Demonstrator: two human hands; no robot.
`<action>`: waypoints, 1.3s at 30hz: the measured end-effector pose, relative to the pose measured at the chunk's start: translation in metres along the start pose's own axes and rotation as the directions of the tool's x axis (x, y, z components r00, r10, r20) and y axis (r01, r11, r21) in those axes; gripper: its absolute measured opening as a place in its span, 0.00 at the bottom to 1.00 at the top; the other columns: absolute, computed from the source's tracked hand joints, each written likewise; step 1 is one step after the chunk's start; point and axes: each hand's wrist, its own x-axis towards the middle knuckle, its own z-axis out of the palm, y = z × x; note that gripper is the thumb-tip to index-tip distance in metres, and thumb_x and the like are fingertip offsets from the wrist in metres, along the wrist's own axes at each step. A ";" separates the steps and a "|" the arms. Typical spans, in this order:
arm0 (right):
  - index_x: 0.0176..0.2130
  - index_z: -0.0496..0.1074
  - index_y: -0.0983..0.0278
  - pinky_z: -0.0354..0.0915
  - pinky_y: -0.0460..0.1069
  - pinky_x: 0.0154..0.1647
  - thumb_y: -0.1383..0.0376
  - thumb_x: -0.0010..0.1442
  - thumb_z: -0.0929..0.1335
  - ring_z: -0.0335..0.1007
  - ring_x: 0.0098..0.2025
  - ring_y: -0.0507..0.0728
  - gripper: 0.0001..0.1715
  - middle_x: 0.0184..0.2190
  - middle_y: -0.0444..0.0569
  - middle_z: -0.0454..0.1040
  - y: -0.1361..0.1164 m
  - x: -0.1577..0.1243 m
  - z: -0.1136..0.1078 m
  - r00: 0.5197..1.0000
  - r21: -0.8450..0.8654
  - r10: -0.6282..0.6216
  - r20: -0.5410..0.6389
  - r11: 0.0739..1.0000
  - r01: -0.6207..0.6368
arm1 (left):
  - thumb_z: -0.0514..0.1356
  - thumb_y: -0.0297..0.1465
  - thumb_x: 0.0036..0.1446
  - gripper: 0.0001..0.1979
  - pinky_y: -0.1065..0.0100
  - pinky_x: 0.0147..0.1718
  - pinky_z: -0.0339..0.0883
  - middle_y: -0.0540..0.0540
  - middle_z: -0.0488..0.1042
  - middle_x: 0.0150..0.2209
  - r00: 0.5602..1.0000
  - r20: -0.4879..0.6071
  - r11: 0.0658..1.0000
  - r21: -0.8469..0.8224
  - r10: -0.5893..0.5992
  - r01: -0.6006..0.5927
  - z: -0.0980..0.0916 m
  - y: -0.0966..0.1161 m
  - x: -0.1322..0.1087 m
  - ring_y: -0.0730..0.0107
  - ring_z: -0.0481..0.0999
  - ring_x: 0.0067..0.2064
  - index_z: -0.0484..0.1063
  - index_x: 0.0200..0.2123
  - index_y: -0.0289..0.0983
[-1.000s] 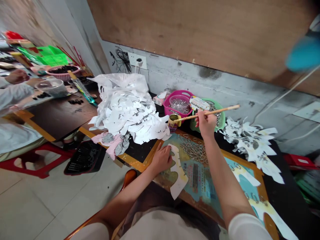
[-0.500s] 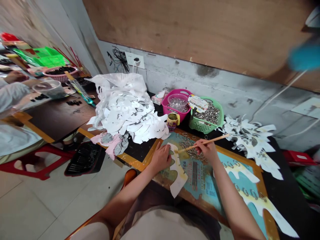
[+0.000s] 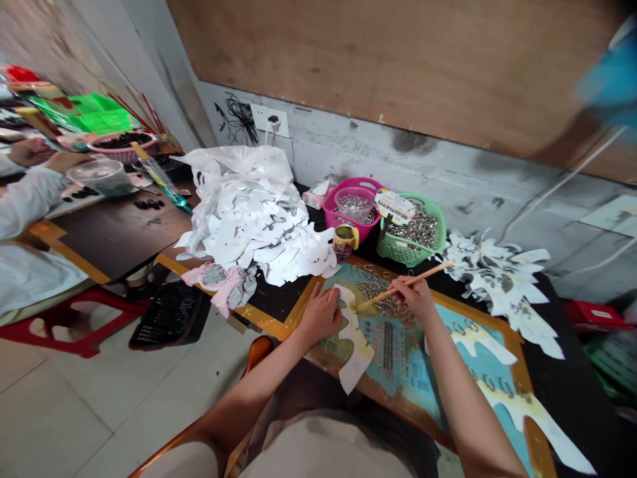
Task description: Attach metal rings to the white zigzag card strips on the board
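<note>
A dark bench [image 3: 562,392] stood against a grey wall [image 3: 308,156] and carried a jar [image 3: 342,245]. The scalloped white card [image 3: 357,348] lay nearer the person than the jar; its long axis ran from the jar side toward the body, plain end nearest. The brush [image 3: 432,271] was tilted, bristle end pointing left to the card below the jar, handle end raised to the right. Bristle contact could not be confirmed. The right hand [image 3: 414,297] and brush hid some metal rings [image 3: 371,284], right of the jar; its fingers pinched the shaft near mid-length. The left hand [image 3: 318,315] rested at the card's left edge, fingers close together, slightly bent; whether they gripped could not be told.
</note>
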 end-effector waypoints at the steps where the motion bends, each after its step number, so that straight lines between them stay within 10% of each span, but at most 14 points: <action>1: 0.25 0.75 0.64 0.61 0.44 0.11 0.51 0.54 0.71 0.61 0.13 0.50 0.20 0.15 0.43 0.69 0.000 0.000 0.000 1.000 -0.002 0.001 0.007 1.000 -0.001 | 0.54 0.26 0.52 0.18 0.48 0.64 0.48 0.42 0.76 0.41 1.000 0.001 1.000 0.002 0.000 0.000 0.000 0.000 0.000 0.56 0.74 0.48 0.60 0.48 0.38; 11: 0.33 0.76 0.61 0.73 0.49 0.25 0.52 0.57 0.69 0.71 0.22 0.54 0.15 0.24 0.45 0.74 0.004 -0.006 0.008 0.991 -0.009 -0.096 -0.089 0.995 0.096 | 0.54 0.26 0.52 0.18 0.50 0.64 0.47 0.42 0.75 0.41 1.000 0.002 1.000 0.014 0.006 -0.006 0.000 -0.001 0.000 0.57 0.74 0.49 0.60 0.48 0.37; 22: 0.36 0.74 0.59 0.73 0.53 0.39 0.64 0.60 0.69 0.76 0.39 0.59 0.02 0.38 0.49 0.77 0.035 -0.059 0.005 0.908 -0.286 -0.406 0.101 0.862 0.417 | 0.55 0.25 0.51 0.20 0.49 0.64 0.48 0.42 0.76 0.42 1.000 -0.010 1.000 -0.005 0.001 -0.001 -0.001 0.001 0.000 0.57 0.74 0.49 0.60 0.48 0.38; 32: 0.43 0.76 0.55 0.75 0.51 0.44 0.67 0.63 0.65 0.76 0.47 0.56 0.13 0.50 0.45 0.76 0.050 -0.088 0.013 0.811 -0.426 -0.486 0.326 0.690 0.585 | 0.55 0.25 0.52 0.19 0.49 0.64 0.48 0.42 0.76 0.42 1.000 -0.009 1.000 -0.008 -0.006 0.006 -0.002 0.002 0.000 0.56 0.74 0.50 0.60 0.49 0.38; 39: 0.43 0.75 0.57 0.75 0.53 0.41 0.65 0.62 0.68 0.78 0.41 0.58 0.09 0.41 0.49 0.79 0.030 -0.095 0.015 0.917 -0.362 -0.387 -0.096 0.872 0.330 | 0.54 0.26 0.53 0.19 0.49 0.65 0.47 0.42 0.76 0.42 1.000 0.006 1.000 0.003 -0.007 0.007 -0.002 0.002 0.000 0.57 0.74 0.50 0.60 0.49 0.38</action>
